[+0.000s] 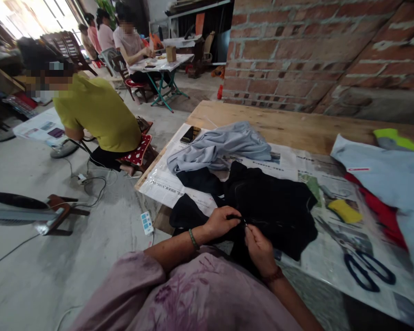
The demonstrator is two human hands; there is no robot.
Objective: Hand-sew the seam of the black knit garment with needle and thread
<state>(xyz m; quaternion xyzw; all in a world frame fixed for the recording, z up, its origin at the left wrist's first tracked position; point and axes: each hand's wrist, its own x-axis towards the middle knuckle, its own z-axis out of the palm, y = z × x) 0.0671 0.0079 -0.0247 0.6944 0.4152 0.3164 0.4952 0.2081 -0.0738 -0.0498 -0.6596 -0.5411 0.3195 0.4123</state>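
Note:
A black garment (272, 207) lies crumpled on newspaper (296, 163) at the near edge of a wooden table (290, 124). My left hand (221, 221) pinches the garment's near edge, fingers closed on the cloth. My right hand (258, 248) sits just to its right, fingertips also pinched at the same spot on the black fabric. Whether a small tool is held there is too small to tell. A green bead bracelet is on my left wrist.
A grey-blue garment (221, 147) and a phone (188, 134) lie further back. Blue-handled scissors (367, 271), a yellow piece (345, 210), red and light-blue cloth (393, 184) lie right. A person in yellow-green (96, 112) sits left; a fan (17, 209) and power strip (146, 223) are on the floor.

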